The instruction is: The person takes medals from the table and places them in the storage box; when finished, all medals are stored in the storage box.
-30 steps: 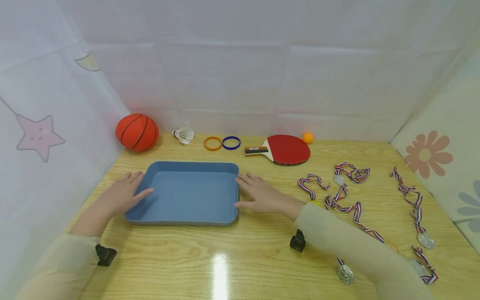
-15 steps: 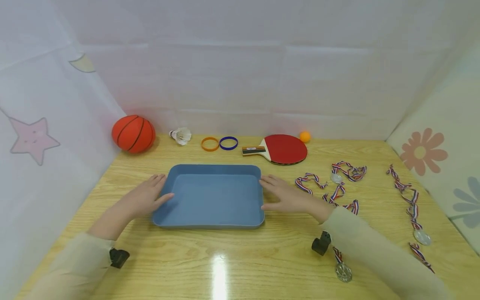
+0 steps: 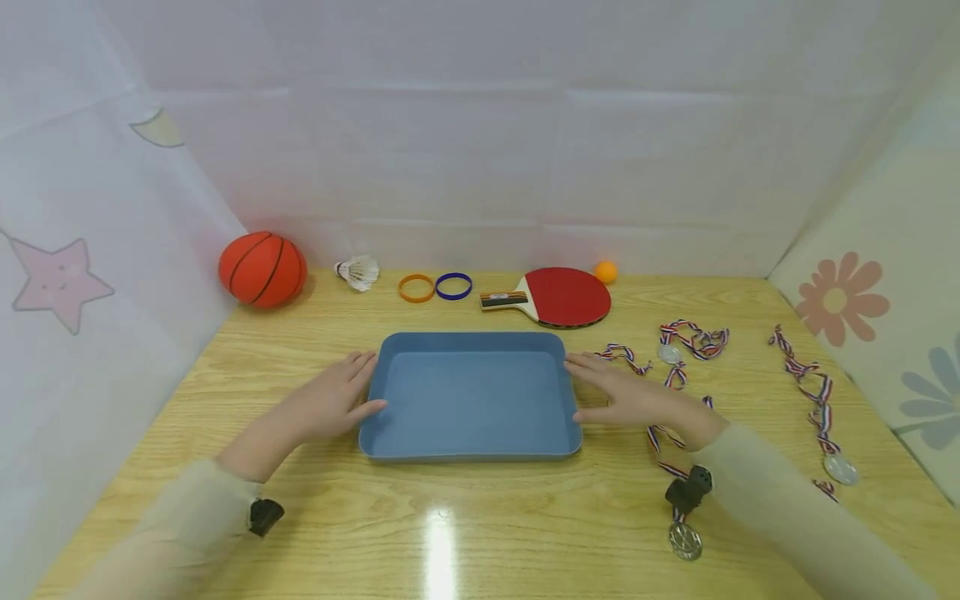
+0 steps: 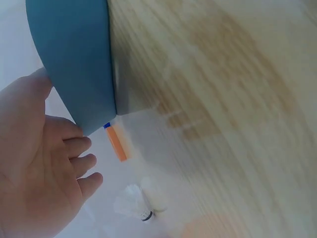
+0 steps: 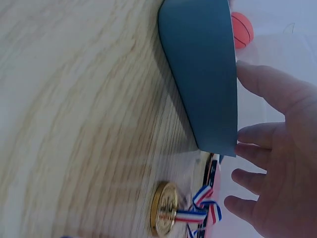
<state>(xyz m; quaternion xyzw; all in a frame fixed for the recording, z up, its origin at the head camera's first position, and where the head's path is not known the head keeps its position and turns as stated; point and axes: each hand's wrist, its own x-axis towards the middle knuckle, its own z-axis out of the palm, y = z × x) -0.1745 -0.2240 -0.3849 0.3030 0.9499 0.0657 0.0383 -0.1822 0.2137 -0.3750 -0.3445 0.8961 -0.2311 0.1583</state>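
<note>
A blue-grey rectangular tray point(image 3: 471, 400) rests on the wooden table between both hands, nothing lying in it. My left hand point(image 3: 333, 402) is at its left side, fingers loosely straight, the thumb reaching over the rim. At the right side is my right hand point(image 3: 633, 398), its fingertips right at the rim. In the left wrist view, the left palm point(image 4: 39, 163) shows, with thumb and index finger at the tray's edge point(image 4: 81, 64). The right wrist view shows the right hand's thumb and fingers point(image 5: 255, 136) against the upper edge of the tray wall point(image 5: 203, 74).
Along the back lie a red basketball point(image 3: 263, 270), a shuttlecock point(image 3: 358, 272), an orange wristband point(image 3: 416, 288), a blue wristband point(image 3: 453, 287), a table tennis bat point(image 3: 566, 297) and an orange ball point(image 3: 606, 272). Several ribboned medals, including a silver medal point(image 3: 685, 541), spread over the right side.
The tray has slid to the right across the table, from left of centre to the middle, with both hands moving along at its sides. The head view has shifted slightly.
</note>
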